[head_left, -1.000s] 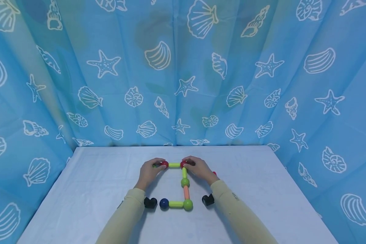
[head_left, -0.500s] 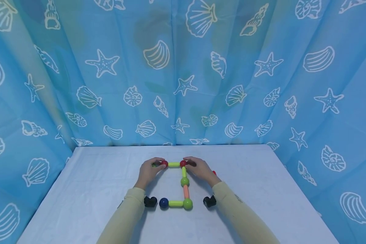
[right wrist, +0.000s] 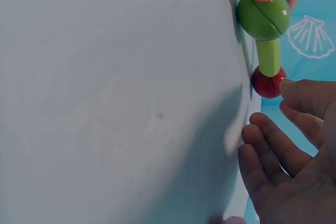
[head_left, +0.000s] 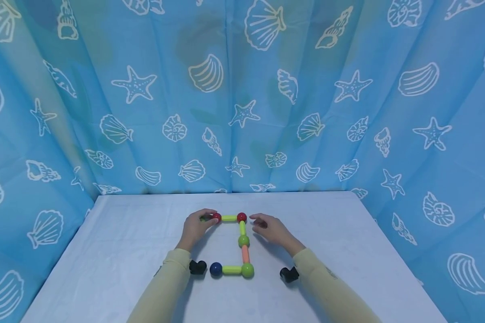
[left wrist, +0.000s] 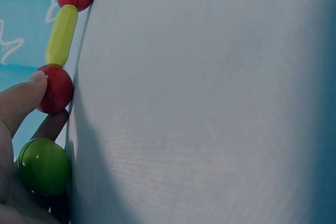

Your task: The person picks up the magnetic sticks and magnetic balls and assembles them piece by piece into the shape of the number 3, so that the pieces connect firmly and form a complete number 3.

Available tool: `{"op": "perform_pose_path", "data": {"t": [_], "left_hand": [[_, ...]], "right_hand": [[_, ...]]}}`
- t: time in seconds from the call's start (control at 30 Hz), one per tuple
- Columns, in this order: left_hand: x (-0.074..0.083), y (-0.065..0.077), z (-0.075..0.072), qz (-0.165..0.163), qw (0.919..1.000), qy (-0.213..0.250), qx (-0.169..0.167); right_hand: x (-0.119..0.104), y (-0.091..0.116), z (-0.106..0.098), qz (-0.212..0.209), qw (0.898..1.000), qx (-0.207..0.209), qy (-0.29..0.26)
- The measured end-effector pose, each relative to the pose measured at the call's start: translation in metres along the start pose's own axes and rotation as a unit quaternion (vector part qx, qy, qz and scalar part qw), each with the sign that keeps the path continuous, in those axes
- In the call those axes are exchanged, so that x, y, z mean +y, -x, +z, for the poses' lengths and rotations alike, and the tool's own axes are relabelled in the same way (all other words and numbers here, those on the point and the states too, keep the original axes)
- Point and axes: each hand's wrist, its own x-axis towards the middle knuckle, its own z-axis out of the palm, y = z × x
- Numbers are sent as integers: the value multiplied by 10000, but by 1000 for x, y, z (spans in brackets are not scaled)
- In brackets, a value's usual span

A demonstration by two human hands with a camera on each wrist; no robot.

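My left hand (head_left: 196,226) pinches a red ball (left wrist: 55,90) between thumb and finger, at the free end of a ball-and-rod toy shape. A loose green ball (left wrist: 44,167) sits inside the same hand, against the lower fingers. A yellow-green rod (head_left: 229,218) joins the pinched ball to a second red ball (head_left: 241,217). My right hand (head_left: 272,229) is just right of that second ball, fingers loosely bent and holding nothing. From there the chain runs toward me through a green ball (head_left: 244,241) and an orange rod (head_left: 245,254) to another green ball (head_left: 248,270).
A near yellow-green rod (head_left: 232,270) ends in a dark blue ball (head_left: 216,269). Everything lies on a white-covered table (head_left: 125,237), backed by a blue shell-print curtain (head_left: 234,134). Black wrist cameras sit by the left sleeve (head_left: 198,268) and right sleeve (head_left: 303,264).
My right hand has let go of the far right red ball and drawn back to the right. My left hand keeps its pinch, and the toy shape stays in place.
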Motion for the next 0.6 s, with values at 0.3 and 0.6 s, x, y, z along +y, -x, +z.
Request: {"op": "perform_pose_path", "data": {"t": [0.3, 0.6], "left_hand": [[-2, -1, 0, 1, 10000, -38, 48], [-2, 0, 1, 18, 10000, -4, 61]], "right_hand": [[8, 19, -12, -42, 9998, 166, -71], [22, 34, -27, 51, 9973, 731, -55]]}}
